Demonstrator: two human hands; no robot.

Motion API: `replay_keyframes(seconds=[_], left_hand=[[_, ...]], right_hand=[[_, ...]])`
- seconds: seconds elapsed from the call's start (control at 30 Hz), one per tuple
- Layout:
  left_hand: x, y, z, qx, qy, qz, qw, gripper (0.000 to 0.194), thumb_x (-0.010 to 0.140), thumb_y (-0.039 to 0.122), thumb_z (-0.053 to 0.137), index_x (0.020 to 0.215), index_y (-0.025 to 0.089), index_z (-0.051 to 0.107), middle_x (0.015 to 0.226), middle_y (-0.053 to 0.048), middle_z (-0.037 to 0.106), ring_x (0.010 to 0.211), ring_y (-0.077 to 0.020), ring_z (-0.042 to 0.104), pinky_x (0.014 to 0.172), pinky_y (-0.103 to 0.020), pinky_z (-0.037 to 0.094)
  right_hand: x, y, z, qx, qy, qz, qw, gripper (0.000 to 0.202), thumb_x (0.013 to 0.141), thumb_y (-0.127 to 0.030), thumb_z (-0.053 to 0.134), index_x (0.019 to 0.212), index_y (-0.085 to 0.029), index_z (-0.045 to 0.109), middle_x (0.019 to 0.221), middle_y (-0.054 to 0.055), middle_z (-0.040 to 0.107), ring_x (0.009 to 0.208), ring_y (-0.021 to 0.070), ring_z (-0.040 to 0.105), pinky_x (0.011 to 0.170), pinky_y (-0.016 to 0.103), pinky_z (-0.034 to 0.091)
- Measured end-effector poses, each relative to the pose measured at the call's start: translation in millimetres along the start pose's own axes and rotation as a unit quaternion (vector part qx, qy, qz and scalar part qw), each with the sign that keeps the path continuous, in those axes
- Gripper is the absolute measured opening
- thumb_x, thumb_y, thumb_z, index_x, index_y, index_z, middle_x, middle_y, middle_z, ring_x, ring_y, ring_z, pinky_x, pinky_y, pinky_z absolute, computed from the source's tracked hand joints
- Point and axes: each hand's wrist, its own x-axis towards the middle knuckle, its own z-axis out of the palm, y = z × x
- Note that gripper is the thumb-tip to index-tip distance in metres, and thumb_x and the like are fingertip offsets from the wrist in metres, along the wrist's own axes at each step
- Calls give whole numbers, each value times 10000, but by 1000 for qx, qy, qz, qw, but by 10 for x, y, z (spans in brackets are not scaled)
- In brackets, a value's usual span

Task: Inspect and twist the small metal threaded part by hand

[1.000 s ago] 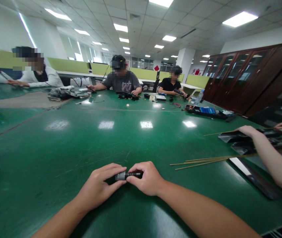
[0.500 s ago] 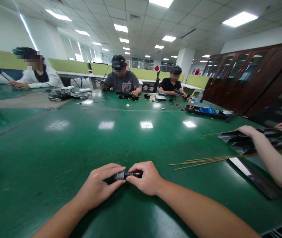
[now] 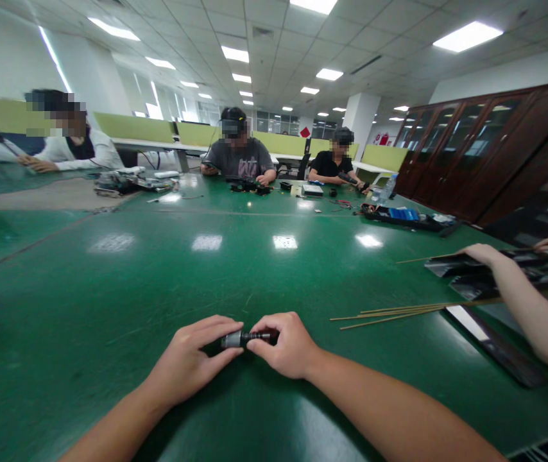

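Low over the green table (image 3: 172,263), my left hand (image 3: 194,356) grips a short grey cylinder (image 3: 233,339) between thumb and fingers. From its right end runs a thin dark ridged shaft (image 3: 257,336), which my right hand (image 3: 283,346) pinches between thumb and curled fingers. The cylinder and shaft lie in one line, about level. My right fingers hide the far end of the shaft.
Thin brown sticks (image 3: 389,314) lie to the right, near a dark flat panel (image 3: 495,346) and another person's arm (image 3: 529,308). Farther back are a black tray (image 3: 403,217), piled parts (image 3: 120,181) and several seated people.
My hands and the part they hold have hardly moved. Across the table, the middle person's hand with a dark device has lowered toward the table.
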Motion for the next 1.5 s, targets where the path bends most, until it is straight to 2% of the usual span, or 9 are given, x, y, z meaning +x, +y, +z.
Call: replay_keyframes(seconds=[0.3,1.5], left_hand=[[15,2,2,3,8,5,1000,350,861,280,713,1205,318,666,1133,-11,704,1015,-158,679,910,-264,558],[-12,-70,-33,12,7,-1,1000,406,861,286,719,1252,349,630,1172,8,686,1060,-148,658,939,-269,543]], right_hand=[[-2,-17,5,12,8,10,1000,154,810,-337,733,867,-195,755,715,-3,700,617,132,606,582,228,416],[1,-26,-22,34,26,28,999,137,824,-308,708,843,-177,747,687,3,674,603,125,581,576,228,407]])
